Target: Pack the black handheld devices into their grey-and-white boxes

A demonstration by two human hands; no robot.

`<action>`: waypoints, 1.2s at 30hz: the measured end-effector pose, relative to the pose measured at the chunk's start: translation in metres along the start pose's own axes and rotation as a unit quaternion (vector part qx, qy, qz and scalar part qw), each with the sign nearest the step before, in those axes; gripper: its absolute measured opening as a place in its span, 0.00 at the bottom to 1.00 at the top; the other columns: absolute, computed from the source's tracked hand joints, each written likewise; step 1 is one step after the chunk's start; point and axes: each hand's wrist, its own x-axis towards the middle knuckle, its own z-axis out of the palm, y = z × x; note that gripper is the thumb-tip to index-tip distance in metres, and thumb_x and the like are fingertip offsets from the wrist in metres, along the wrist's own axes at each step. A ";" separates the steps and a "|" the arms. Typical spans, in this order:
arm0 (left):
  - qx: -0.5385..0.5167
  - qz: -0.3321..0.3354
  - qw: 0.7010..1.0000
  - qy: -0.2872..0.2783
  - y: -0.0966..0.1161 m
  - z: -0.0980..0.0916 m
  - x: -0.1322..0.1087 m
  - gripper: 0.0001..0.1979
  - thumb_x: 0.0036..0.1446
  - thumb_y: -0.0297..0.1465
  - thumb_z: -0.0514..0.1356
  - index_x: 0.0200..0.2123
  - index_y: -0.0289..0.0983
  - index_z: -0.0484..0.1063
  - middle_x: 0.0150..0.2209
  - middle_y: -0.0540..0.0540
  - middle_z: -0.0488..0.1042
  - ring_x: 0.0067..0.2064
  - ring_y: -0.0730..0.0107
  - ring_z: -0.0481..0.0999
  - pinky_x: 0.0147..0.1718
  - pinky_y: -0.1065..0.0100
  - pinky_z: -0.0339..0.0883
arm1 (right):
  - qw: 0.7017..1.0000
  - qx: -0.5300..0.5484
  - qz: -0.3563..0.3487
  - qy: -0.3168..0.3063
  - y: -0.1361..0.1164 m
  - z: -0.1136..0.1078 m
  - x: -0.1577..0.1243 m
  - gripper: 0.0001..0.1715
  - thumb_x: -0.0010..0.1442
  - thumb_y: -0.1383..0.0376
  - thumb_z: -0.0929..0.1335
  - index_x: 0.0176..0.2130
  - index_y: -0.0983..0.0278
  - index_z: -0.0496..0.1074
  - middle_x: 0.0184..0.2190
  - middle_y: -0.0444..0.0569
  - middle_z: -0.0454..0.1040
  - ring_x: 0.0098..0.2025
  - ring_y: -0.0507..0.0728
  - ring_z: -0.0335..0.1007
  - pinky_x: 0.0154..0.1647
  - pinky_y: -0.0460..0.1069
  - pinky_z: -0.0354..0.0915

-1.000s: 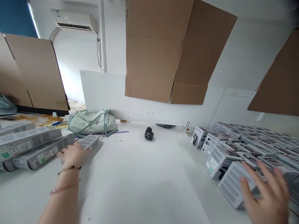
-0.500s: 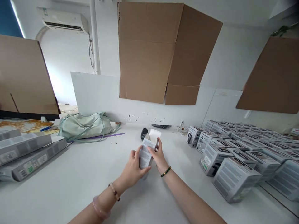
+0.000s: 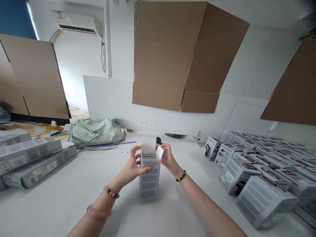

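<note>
Since the last shot, the printed white product box [image 3: 148, 181] has gone from tilted in both hands to upright, apparently standing on the white table [image 3: 61, 204] right in front of the person. Its top is open, with a tall lid flap [image 3: 148, 144] sticking straight up and a small white flap [image 3: 159, 152] bent out to the right.

The left hand [image 3: 133, 163] is curled around the upper left of the box, fingers wrapped on it, so that's a real grip. The right hand [image 3: 169, 157] is up at the small white flap, fingertips on it, but I can't tell if it's actually pinching.

So far, only this one box is open. The boxes in rows [image 3: 261, 200] off to the right all look shut, and so do the long flat boxes [image 3: 32, 168] on the left. A small black cylinder [image 3: 158, 140] sits just behind the open box.
</note>
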 end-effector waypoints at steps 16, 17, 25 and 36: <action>-0.040 -0.060 0.992 0.101 -0.015 -0.017 0.008 0.33 0.47 0.44 0.68 0.45 0.47 0.47 0.57 0.42 0.57 0.49 0.59 0.76 0.39 0.55 0.78 | 0.959 -0.224 0.136 0.106 0.075 0.013 0.068 0.17 0.65 0.61 0.68 0.52 0.65 0.69 0.53 0.52 0.71 0.50 0.60 0.72 0.50 0.59 0.70; -0.035 -0.050 0.993 0.101 -0.014 -0.017 0.007 0.33 0.47 0.44 0.69 0.45 0.47 0.47 0.57 0.42 0.56 0.50 0.59 0.75 0.39 0.56 0.78 | 0.962 -0.214 0.119 0.118 0.070 0.013 0.069 0.17 0.65 0.61 0.68 0.52 0.65 0.69 0.53 0.52 0.71 0.50 0.59 0.72 0.50 0.59 0.70; 0.015 0.001 0.998 0.059 -0.004 -0.007 -0.001 0.34 0.48 0.37 0.70 0.47 0.47 0.48 0.60 0.43 0.55 0.54 0.59 0.72 0.47 0.54 0.74 | 0.958 -0.114 -0.047 0.260 -0.027 -0.036 0.059 0.25 0.65 0.55 0.60 0.59 0.59 0.57 0.54 0.54 0.65 0.52 0.62 0.67 0.46 0.56 0.70; 0.097 0.095 0.990 0.029 -0.016 0.005 -0.005 0.38 0.49 0.33 0.70 0.54 0.49 0.46 0.63 0.39 0.51 0.59 0.52 0.68 0.53 0.43 0.66 | 0.980 -0.185 -0.075 -0.010 -0.111 -0.004 0.010 0.17 0.60 0.54 0.67 0.44 0.61 0.67 0.40 0.50 0.71 0.43 0.60 0.69 0.45 0.56 0.68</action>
